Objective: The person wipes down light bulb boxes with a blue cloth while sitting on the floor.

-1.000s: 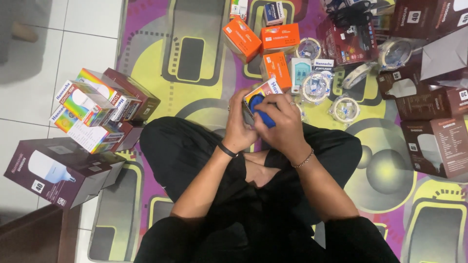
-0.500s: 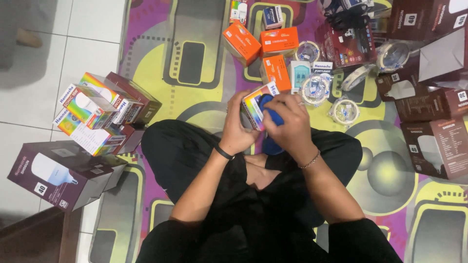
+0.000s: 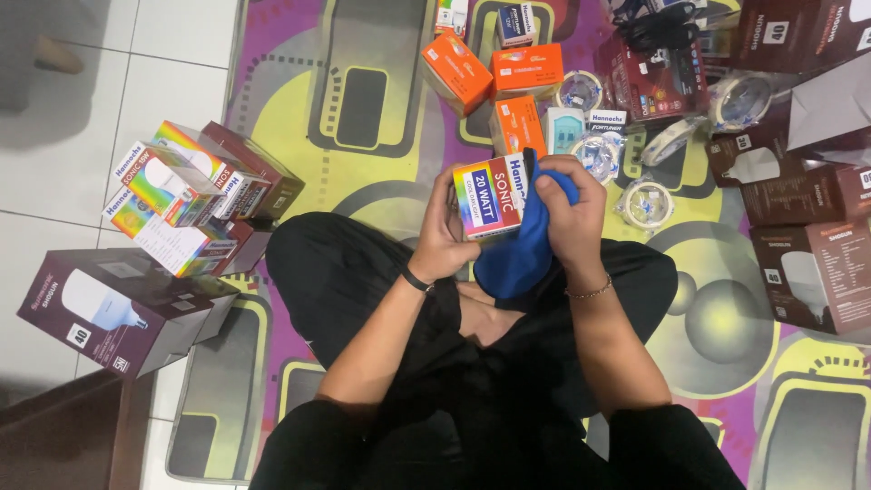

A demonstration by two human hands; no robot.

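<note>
Two hands, bulb box [image 3: 491,197] upright, blue cloth [image 3: 519,254]

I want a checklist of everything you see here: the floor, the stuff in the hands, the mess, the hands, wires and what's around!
Surface: patterned purple-yellow rug on white tile floor.
Job's things: rainbow-coloured bulb box, blue cloth against it.
Clutter: orange boxes, tape rolls, dark maroon bulb boxes, stacked colourful boxes.
Hands: left hand holds the box; right hand grips the cloth.
Cables: black cable bundle, top.
Surroundings: brown furniture corner.
</note>
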